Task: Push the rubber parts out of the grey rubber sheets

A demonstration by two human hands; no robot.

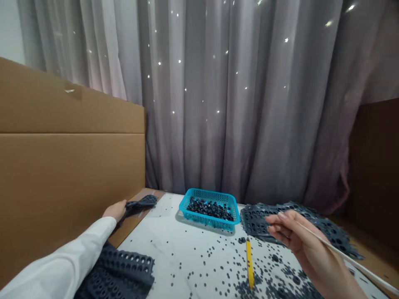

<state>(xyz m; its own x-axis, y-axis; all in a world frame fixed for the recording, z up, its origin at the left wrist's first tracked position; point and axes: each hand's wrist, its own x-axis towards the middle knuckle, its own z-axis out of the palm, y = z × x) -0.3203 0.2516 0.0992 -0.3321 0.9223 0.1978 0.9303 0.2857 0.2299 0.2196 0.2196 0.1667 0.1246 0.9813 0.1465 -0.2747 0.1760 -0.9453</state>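
Note:
My left hand, in a white sleeve, reaches to the left edge of the table and is closed on a dark grey perforated rubber sheet that hangs over the cardboard. My right hand is low at the right with its fingers curled round a thin white stick that slants down to the right. A blue plastic basket with several small dark round pieces stands at the back of the white table.
A yellow pencil lies on the table among several scattered dark bits. More perforated sheets lie at the back right and at the front left. A tall cardboard panel walls the left; grey curtains hang behind.

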